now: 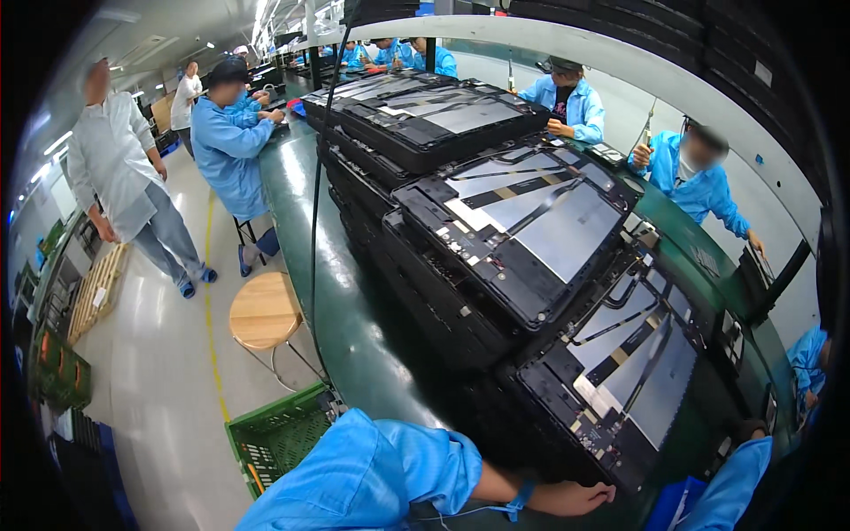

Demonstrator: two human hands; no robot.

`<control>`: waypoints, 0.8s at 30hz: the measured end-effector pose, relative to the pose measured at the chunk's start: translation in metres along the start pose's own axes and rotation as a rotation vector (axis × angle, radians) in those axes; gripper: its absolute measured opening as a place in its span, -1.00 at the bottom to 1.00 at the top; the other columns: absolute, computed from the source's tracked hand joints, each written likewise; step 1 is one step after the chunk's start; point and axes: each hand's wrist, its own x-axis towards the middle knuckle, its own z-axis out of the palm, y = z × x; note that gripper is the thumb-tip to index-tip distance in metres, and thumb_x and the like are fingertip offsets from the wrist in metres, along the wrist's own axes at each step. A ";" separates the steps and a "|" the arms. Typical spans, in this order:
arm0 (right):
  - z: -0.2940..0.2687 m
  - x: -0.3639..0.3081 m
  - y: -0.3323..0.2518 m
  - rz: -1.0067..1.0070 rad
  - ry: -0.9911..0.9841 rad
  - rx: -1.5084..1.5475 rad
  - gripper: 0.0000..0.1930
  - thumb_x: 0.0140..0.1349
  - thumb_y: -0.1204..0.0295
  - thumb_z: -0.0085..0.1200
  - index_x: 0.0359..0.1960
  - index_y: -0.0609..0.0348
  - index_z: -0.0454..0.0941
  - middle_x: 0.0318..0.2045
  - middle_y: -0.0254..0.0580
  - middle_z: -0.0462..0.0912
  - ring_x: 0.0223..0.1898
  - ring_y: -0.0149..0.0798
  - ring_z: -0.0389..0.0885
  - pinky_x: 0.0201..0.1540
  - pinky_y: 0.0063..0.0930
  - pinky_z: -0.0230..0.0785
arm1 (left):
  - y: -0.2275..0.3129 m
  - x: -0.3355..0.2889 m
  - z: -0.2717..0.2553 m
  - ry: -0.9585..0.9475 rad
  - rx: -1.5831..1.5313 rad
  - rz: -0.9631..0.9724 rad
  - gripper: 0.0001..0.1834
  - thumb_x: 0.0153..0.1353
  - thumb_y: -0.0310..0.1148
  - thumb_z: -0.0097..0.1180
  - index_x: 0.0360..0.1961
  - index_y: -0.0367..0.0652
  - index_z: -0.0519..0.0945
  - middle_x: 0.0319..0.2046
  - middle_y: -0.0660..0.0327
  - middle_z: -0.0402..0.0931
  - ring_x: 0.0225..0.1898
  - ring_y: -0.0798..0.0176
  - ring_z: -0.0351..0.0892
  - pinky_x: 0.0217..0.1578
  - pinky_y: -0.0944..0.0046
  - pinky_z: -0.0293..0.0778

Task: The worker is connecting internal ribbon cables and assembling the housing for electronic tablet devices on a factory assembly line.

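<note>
My left hand [577,498], in a blue sleeve with a blue wrist strap and thin cord, is by the lower corner of the nearest flat black device housing [611,372]. Its fingers are curled together; what they hold, if anything, is hidden. This open housing shows silver panels, black strips and a small circuit board, and lies on top of a stack. At the lower right my right hand [753,431] is bent back in shadow above the blue sleeve, its fingers not readable. Beside that sleeve lies a blue object [677,503], partly cut off by the picture's edge.
More stacks of black housings [522,221] rise behind along the green bench [350,319]. A green crate [283,434] and a wooden stool [266,310] are at left. A black cable [316,203] hangs by the bench. Co-workers in blue sit around; a person in white [124,150] stands left.
</note>
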 end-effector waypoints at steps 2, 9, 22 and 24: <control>-0.005 -0.018 0.020 0.025 0.013 0.009 -0.31 0.05 0.47 0.08 0.30 0.21 0.21 0.26 0.00 0.34 0.28 -0.03 0.29 0.28 -0.21 0.16 | 0.005 0.003 0.000 -0.066 -0.085 -0.133 -0.82 0.39 -0.24 -0.19 -0.08 -0.03 0.34 -0.28 0.03 0.50 -0.30 -0.21 0.55 -0.26 0.01 0.49; 0.010 -0.241 0.121 0.330 -0.028 0.033 -0.28 0.03 0.48 0.11 0.31 0.23 0.19 0.25 -0.02 0.36 0.27 -0.05 0.31 0.27 -0.23 0.18 | 0.018 0.009 -0.017 -0.171 0.117 -0.260 -0.78 0.36 -0.23 -0.13 -0.03 0.05 0.44 -0.17 0.08 0.51 -0.25 -0.06 0.61 -0.23 0.05 0.51; -0.038 -0.401 -0.223 0.567 0.580 1.501 -0.36 0.27 0.29 0.07 0.31 0.36 0.17 0.17 0.00 0.44 0.14 -0.23 0.43 0.20 -0.42 0.24 | 0.099 0.033 -0.053 0.071 -0.447 -0.153 -0.25 0.42 -0.09 -0.19 0.44 -0.17 -0.19 0.40 -0.04 -0.07 0.31 0.13 0.12 0.29 0.16 0.06; -0.027 -0.425 -0.271 0.650 0.479 1.629 -0.41 0.31 0.30 0.02 0.30 0.34 0.19 0.15 -0.03 0.46 0.13 -0.24 0.44 0.20 -0.43 0.24 | 0.111 0.018 -0.059 0.096 -0.390 -0.198 -0.27 0.43 -0.12 -0.25 0.43 -0.27 -0.19 0.42 -0.03 -0.14 0.42 0.11 -0.07 0.35 0.19 -0.09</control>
